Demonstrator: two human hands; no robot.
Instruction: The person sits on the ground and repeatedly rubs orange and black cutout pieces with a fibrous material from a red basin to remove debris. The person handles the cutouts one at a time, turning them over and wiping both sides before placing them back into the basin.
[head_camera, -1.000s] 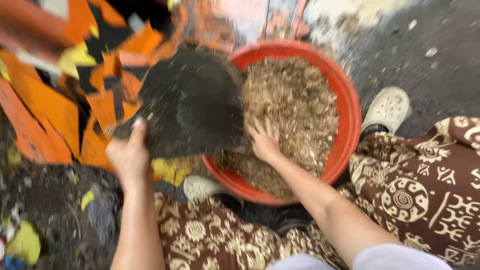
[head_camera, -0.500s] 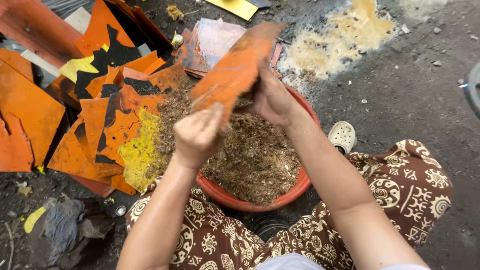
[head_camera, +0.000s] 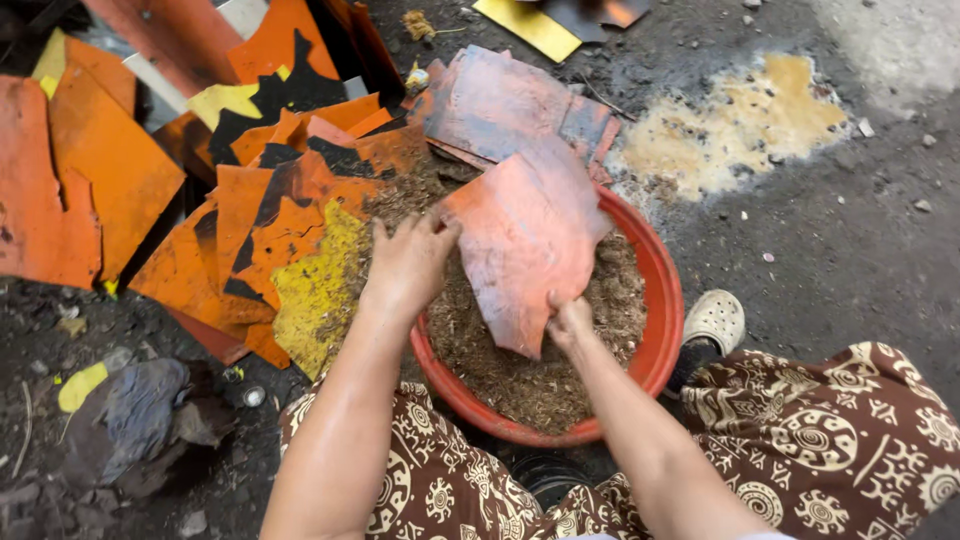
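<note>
A flat, irregular orange-pink sheet (head_camera: 525, 240) is held over a red plastic basin (head_camera: 665, 305) full of brown sawdust-like material (head_camera: 525, 365). My left hand (head_camera: 405, 265) grips the sheet's upper left edge, fingers curled on it. My right hand (head_camera: 568, 322) pinches the sheet's lower corner just above the brown fill. The sheet tilts across the basin's left half.
A heap of orange, black and yellow sheet pieces (head_camera: 250, 210) lies left of the basin. More pinkish sheets (head_camera: 510, 100) lie behind it. A white clog (head_camera: 712, 320) and patterned trousers (head_camera: 820, 440) are at right. A yellow powder patch (head_camera: 735, 125) stains the dark ground.
The dark sheet held a second ago is gone. Both hands now hold an orange-pink sheet, which has come down from upright to lie flatter over the basin.
</note>
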